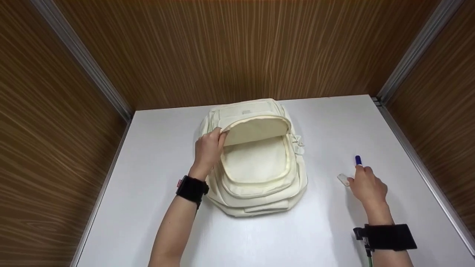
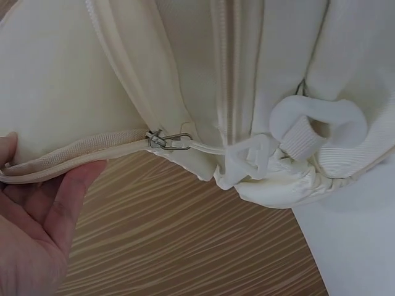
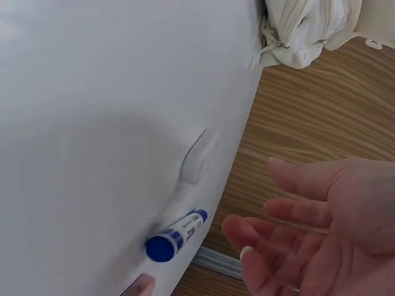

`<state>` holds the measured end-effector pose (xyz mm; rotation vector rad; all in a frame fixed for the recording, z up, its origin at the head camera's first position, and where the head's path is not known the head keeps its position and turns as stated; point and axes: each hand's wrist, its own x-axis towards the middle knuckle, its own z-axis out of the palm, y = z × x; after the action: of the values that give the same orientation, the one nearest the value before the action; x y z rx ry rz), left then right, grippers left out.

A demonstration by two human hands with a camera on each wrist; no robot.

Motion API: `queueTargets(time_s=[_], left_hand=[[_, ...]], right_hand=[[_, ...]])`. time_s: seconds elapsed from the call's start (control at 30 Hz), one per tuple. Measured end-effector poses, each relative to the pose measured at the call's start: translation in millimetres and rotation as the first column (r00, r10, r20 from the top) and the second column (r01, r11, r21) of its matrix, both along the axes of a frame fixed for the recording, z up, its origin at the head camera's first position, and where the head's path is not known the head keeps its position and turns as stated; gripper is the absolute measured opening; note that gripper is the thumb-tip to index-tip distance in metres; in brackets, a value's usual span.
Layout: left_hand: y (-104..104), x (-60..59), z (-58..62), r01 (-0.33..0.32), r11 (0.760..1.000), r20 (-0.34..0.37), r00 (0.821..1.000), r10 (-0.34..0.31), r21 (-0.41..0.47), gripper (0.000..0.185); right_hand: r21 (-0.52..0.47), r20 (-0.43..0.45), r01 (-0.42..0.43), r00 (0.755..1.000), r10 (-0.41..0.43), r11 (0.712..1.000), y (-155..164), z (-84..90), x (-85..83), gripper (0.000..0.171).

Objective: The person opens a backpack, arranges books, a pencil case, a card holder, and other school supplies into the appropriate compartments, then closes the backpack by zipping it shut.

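Observation:
A cream backpack [image 1: 259, 193] lies on the white table with its front pocket unzipped. My left hand [image 1: 209, 148] pinches the edge of the pocket flap [image 1: 256, 129] and holds it raised. In the left wrist view, thumb and fingers grip the zipped rim beside a metal zipper pull [image 2: 166, 142]. To the right, my right hand [image 1: 367, 185] hovers by a blue-capped marker [image 3: 176, 235], fingers apart and holding nothing. A small whitish block [image 1: 343, 180], its kind unclear, lies beside the marker.
White plastic buckles [image 1: 298, 144] hang at the backpack's right side. Wood-grain panels [image 1: 222, 52] stand around the white table [image 1: 159, 155]. A small pinkish-brown thing [image 3: 141, 286] is partly in view at the bottom of the right wrist view.

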<state>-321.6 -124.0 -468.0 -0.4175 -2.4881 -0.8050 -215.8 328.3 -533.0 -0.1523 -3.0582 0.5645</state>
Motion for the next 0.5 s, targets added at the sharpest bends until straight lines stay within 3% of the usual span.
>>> queueTargets(time_s=[0.1,0.27,0.5], left_hand=[[1.5,-4.9,6.2,-0.029,1.000,0.024,0.999,0.028,0.012,0.029],[2.7,-9.0,11.3,-0.073,0.996,0.057,0.996,0.070,0.045,0.028],[4.3,-11.6,11.4,-0.079,0.994,0.079,0.994,0.073,0.071,0.029]], right_hand=[[0.011,0.121,0.063,0.991,-0.064,0.998,14.0,-2.4,3.3,0.035],[-0.001,0.292,0.120,0.949,-0.115,0.993,28.9,-2.8,6.1,0.020],[0.013,0.329,0.141,0.934,-0.137,0.990,34.7,-10.1,2.3,0.019]])
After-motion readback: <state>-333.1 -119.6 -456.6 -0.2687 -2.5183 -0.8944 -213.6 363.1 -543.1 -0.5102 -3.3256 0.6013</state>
